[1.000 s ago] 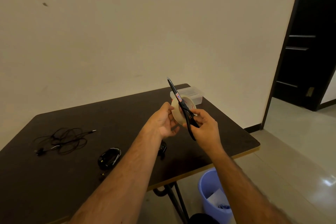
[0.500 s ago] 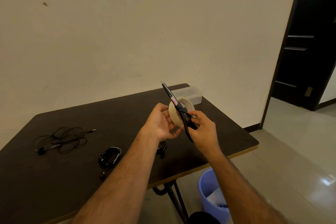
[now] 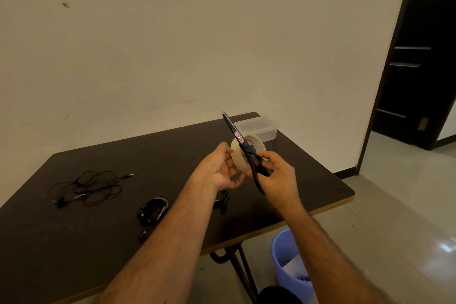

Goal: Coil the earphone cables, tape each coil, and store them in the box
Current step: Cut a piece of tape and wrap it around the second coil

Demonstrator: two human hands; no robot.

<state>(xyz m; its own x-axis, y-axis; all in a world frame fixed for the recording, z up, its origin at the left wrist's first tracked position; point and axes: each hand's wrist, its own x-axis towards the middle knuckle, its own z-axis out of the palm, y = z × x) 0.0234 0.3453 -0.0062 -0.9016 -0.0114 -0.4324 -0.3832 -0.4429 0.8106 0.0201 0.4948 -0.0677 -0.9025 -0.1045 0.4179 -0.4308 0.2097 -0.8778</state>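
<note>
My left hand (image 3: 219, 168) holds the roll of tape (image 3: 240, 155) above the tabletop (image 3: 148, 155); the fingers curl round its near rim, grip clamped on the roll. My right hand (image 3: 276, 175) is closed on the handles of the black scissors (image 3: 243, 144), blades together and pointing up and away, lying across the face of the roll. The handle loops are mostly hidden inside my grip. The free end of the tape cannot be made out.

The roll is pale cream with a white core bearing red print, too small to read. A small red and blue label sits on the scissor blade.

The clear plastic box (image 3: 256, 128), rectangular with rounded corners, stands at the far right corner of the tabletop, partly behind the roll. Its contents cannot be told from here.

Loose earphone cable (image 3: 91, 186), thin and black, lies tangled at the left. A coiled earphone (image 3: 153, 211) sits nearer the middle, an oval bundle. A third dark item (image 3: 222, 201) is largely covered by my left forearm.

The tabletop is dark brown, matte, with a pale edge. Below its right end stands a blue plastic bin (image 3: 286, 261), white scraps inside, cut off by my right forearm.
</note>
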